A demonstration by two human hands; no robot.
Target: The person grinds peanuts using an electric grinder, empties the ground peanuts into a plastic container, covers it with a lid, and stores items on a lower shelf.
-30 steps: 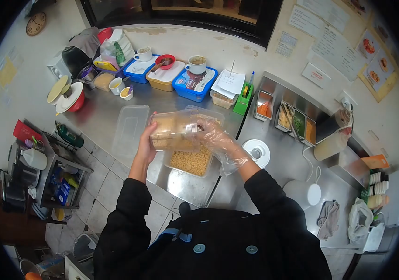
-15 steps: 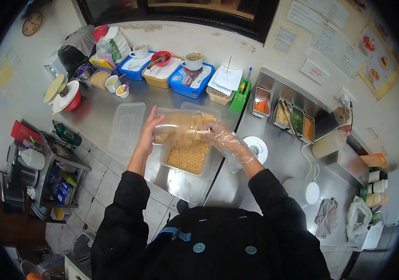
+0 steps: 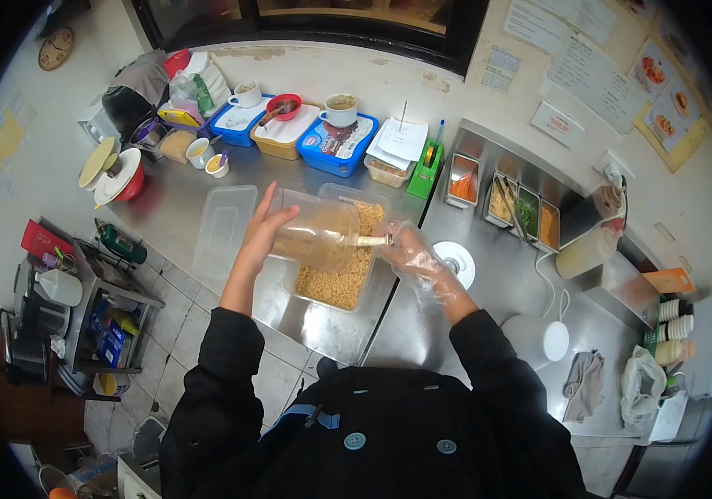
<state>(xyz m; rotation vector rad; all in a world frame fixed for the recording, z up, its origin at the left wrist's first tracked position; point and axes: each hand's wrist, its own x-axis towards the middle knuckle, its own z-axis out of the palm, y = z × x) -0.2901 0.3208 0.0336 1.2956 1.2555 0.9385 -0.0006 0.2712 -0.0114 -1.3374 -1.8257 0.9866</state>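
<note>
My left hand (image 3: 271,223) grips the base end of a clear plastic chopper bowl (image 3: 316,224), which lies tilted on its side with its mouth to the right. The bowl hangs over a clear rectangular tub (image 3: 363,298) of golden crumbs (image 3: 328,284). A pale film of crumbs clouds its wall. From the mouth sticks out a white stem (image 3: 373,241), and my right hand (image 3: 407,251), in a clear plastic glove, has its fingers closed at the stem's end. The stem's inner part is hard to see through the cloudy wall.
A clear lid (image 3: 227,230) lies left of the tub, a white round lid (image 3: 456,265) to the right. Further right stands a white appliance base (image 3: 537,341) with a cord. Blue tubs (image 3: 337,150) line the wall. Metal pans (image 3: 501,201) hold toppings.
The bowl looks clearer, with fewer crumbs inside. My right hand has moved a little away from its mouth, and more of the white stem shows.
</note>
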